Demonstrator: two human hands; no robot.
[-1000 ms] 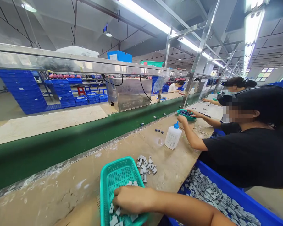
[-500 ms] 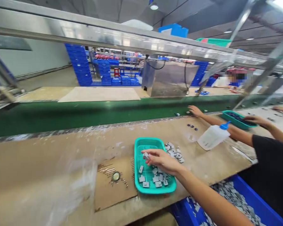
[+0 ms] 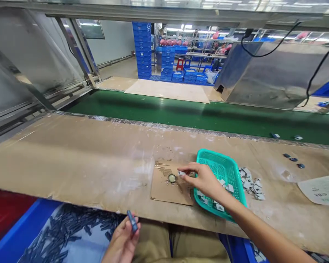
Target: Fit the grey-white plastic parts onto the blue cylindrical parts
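Handheld: blue pc (image 3: pixel 132 220) (tilted), grey blk (image 3: pixel 181 173)

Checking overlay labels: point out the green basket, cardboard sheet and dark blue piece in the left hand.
Green basket (image 3: pixel 223 168): head view, bare mesh floor.
Cardboard sheet (image 3: pixel 167 193): head view, bare near part.
Dark blue piece (image 3: pixel 132 220): head view, middle of its length.

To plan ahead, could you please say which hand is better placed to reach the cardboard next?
Likely the right hand, pinching a grey piece over the cardboard; the left hand, holding a dark blue piece, is farther away.
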